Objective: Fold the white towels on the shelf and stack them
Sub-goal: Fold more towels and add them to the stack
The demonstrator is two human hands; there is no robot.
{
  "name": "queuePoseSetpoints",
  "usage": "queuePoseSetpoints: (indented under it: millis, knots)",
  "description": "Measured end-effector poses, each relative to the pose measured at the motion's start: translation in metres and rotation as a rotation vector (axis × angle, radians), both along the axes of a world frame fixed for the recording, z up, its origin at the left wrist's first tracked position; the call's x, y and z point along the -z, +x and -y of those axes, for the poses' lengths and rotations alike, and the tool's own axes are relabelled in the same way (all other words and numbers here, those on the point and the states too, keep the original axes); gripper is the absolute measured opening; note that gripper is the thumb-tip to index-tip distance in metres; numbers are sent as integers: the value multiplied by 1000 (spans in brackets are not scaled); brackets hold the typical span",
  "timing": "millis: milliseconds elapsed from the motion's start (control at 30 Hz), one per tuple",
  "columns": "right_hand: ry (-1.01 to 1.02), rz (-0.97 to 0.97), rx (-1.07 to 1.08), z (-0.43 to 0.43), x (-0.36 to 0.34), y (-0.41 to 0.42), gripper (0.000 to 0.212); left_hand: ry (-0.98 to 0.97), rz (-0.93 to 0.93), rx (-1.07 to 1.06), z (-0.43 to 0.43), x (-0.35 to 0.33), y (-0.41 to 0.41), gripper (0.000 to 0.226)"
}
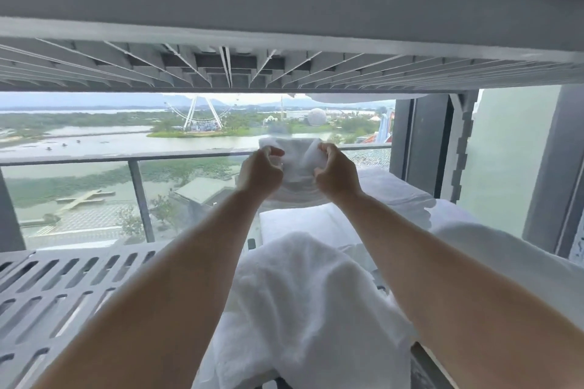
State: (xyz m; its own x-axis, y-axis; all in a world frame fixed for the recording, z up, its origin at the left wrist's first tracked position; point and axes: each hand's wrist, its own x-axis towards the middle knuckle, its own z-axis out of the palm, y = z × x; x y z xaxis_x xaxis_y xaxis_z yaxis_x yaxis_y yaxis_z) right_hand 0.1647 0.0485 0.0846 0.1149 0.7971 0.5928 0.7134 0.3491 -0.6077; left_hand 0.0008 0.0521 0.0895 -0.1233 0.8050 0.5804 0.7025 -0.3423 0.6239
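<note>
Both arms reach far over the slotted grey shelf (pixel 63 287). My left hand (pixel 260 169) and my right hand (pixel 336 172) each grip a side of a small white towel (pixel 298 156), held up in the air at the far end. Under it lies a flat folded white towel (pixel 294 226), with a stack of folded towels (pixel 395 189) to its right. A crumpled white towel (pixel 303 303) lies loose between my forearms, close to me.
Another shelf deck (pixel 284 69) hangs low overhead. More white cloth (pixel 493 246) spreads along the right side. Beyond the shelf is a window with a glass balcony railing (pixel 142 196). A dark window frame (pixel 423 142) stands at the right.
</note>
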Motion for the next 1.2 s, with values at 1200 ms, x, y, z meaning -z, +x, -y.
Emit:
queuePoseSetpoints:
  millis: [1200]
  knots:
    - [-187,696,-3,-20,66,-1,38,-590,-282,61,-19,84,5,61]
